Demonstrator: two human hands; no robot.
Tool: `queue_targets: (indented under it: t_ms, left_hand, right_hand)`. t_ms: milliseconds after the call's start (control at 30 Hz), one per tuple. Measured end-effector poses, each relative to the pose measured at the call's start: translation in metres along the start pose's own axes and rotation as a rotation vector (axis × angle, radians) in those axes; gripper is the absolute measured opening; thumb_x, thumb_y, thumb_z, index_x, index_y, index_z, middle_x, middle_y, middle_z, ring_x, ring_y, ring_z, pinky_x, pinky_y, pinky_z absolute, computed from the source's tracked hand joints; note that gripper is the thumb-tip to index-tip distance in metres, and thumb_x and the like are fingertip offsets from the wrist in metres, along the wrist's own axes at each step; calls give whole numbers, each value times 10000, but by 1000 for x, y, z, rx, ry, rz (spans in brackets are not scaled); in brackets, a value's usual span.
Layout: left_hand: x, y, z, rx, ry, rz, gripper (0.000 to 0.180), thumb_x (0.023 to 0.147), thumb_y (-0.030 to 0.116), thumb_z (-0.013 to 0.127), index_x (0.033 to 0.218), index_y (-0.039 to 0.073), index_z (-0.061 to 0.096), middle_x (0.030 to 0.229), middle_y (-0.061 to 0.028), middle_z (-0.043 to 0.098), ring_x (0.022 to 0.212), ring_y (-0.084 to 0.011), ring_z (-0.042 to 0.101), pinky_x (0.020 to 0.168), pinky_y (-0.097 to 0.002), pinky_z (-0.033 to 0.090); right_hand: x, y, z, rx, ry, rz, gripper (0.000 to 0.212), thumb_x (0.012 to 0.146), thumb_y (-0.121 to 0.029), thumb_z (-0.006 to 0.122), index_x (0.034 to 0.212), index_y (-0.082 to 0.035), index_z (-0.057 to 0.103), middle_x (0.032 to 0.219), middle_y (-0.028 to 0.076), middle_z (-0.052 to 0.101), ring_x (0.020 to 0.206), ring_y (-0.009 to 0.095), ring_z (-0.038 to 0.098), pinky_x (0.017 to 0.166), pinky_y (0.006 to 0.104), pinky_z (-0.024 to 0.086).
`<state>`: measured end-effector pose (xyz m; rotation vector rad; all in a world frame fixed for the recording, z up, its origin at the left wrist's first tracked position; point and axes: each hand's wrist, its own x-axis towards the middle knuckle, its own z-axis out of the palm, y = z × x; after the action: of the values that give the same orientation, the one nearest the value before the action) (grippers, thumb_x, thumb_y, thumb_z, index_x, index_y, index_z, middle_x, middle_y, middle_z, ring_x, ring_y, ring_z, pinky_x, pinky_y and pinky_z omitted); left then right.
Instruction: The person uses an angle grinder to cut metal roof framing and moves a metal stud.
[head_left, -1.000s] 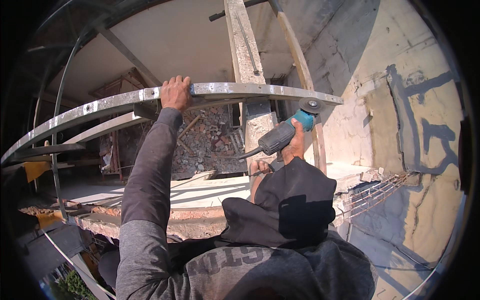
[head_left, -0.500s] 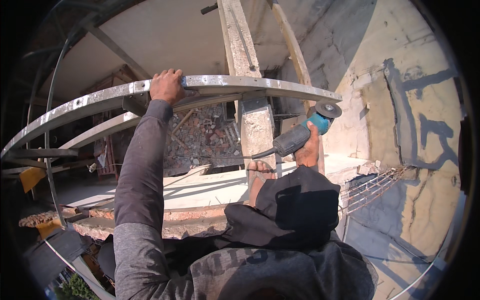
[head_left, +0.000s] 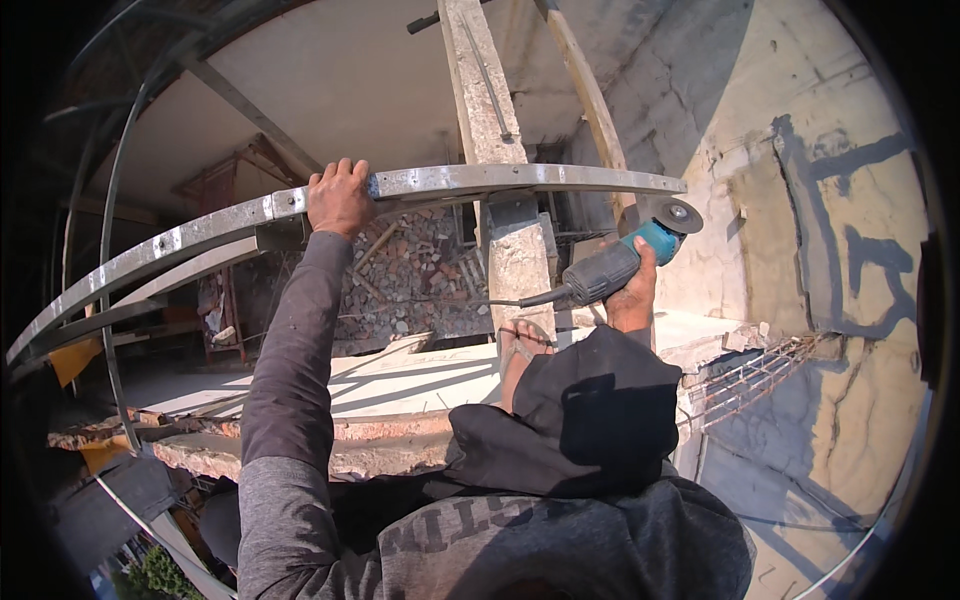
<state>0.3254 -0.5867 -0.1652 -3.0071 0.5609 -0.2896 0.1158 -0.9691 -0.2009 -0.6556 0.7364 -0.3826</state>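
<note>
My left hand [head_left: 341,198] is closed over the top edge of a long grey metal beam [head_left: 450,180], which spans the view and appears bowed by the lens. White patches and small holes mark its face. Low at the right, my right hand [head_left: 634,288] wraps around a teal and black angle grinder [head_left: 605,272]. The grinder's round disc [head_left: 680,215] sits just below the beam's right end, seemingly apart from it. A dark power cord [head_left: 540,298] trails left from the tool. Whether the disc is spinning, I cannot tell.
My sandalled foot [head_left: 522,350] rests on a narrow concrete beam [head_left: 500,130] running away from me. Brick rubble [head_left: 425,265] lies far below. Bent rebar [head_left: 755,385] sticks out beside the cracked wall [head_left: 770,240] at right. Thin metal bars [head_left: 108,260] stand at left.
The metal beam has tilted, so less of its lower part shows. My left hand has shifted slightly right and down with it. The grinder has moved a little to the right.
</note>
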Motion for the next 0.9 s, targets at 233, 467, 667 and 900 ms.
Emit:
queue_targets:
  t_ms: [233,467,667,900]
  left_hand:
    - [38,-5,-12,9,-91,9,328,728,321,775,963,137,637,987,-58,652,1023,-251,645,853,-431,483]
    - [-34,16,8,19,203,-37,268,742,203,725,982,152,617,912,-47,597,967,-246,632,801,-419,459]
    - [29,-19,17,41,-68,29,481,706,456,781,1043,139,649,1035,-60,660,1058,-252,640,854,-427,485]
    - [18,-14,23,46,104,49,472,688,482,822,986,159,650,946,-60,646,991,-252,648,818,-446,480]
  right_hand:
    - [-1,1,-3,22,-15,-15,411,825,-315,730,1031,1,567,891,143,657,848,300,686,815,431,571]
    - [-8,0,3,48,7,-73,414,823,-287,740,1056,3,558,904,139,647,846,292,683,804,427,572]
    - [-8,-14,3,59,-16,-28,457,807,-282,752,1084,14,541,925,145,646,857,296,680,798,435,574]
    - [-5,-10,3,67,-29,-39,457,810,-271,751,1090,25,543,909,147,652,855,302,685,792,430,576]
